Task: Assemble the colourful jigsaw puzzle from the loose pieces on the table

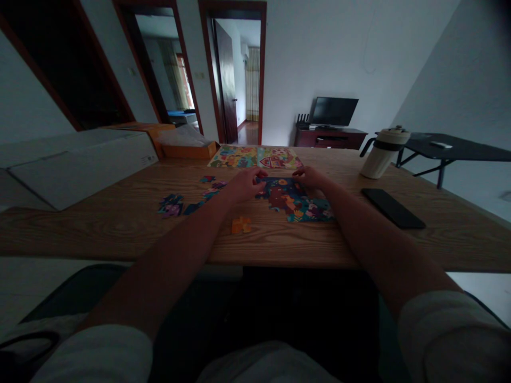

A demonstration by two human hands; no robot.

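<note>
A partly assembled jigsaw puzzle (285, 197) lies on the wooden table before me, dark blue with brown, orange and teal figures. My left hand (249, 180) is at its upper left edge, thumb and index finger bent around a dark blue puzzle piece (260, 184). At the upper right edge, the curled fingers of my right hand (311, 178) grip the puzzle's border; the palm hides part of that side. Loose dark puzzle pieces (171, 206) lie left of my left forearm, some partly covered by it. Orange puzzle pieces (241, 225) sit between my forearms.
Behind the puzzle lies a colourful printed sheet (257, 157). A white box (80, 165) and an orange open box (187, 151) with clear plastic stand at left. On the right are a black phone-like slab (393, 208) and a white lidded mug (383, 154). The table's front edge (279, 263) is close.
</note>
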